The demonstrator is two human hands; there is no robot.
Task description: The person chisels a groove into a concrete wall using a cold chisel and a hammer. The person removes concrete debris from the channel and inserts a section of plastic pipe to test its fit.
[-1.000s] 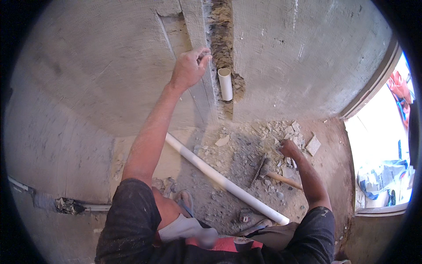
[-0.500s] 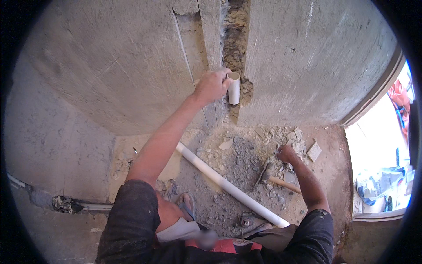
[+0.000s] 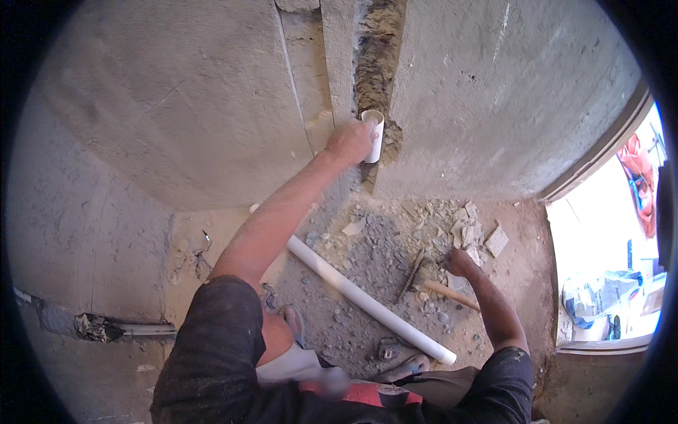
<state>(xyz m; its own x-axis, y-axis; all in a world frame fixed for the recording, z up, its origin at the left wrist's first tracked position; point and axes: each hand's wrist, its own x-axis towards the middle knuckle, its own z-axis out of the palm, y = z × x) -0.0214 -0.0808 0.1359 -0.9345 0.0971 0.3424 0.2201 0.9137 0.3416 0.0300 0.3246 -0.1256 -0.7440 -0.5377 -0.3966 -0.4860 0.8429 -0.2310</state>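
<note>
A short white pipe (image 3: 378, 145) stands upright in the rough channel (image 3: 376, 53) chiselled into the plastered wall. My left hand (image 3: 350, 140) grips it near the top, fingers at its rim. A narrower groove (image 3: 304, 67) runs to the left. My right hand (image 3: 459, 261) is curled low over the broken plaster, beside the head of a hammer (image 3: 452, 293) with a wooden handle; I cannot make out whether it holds anything. A long white pipe (image 3: 367, 304) lies diagonally on the floor beneath my arms.
Rubble (image 3: 371, 244) and a loose plaster slab (image 3: 496, 240) cover the floor. My sandalled feet (image 3: 406, 371) are low in view. At left, a horizontal pipe (image 3: 145, 330) sits in another chase. A bright doorway (image 3: 586, 233) at right has bags (image 3: 600, 293) and red material beyond.
My left hand has moved down and right from the wall beside the channel and closed on the short pipe. My right hand has dropped slightly, staying curled over the rubble.
</note>
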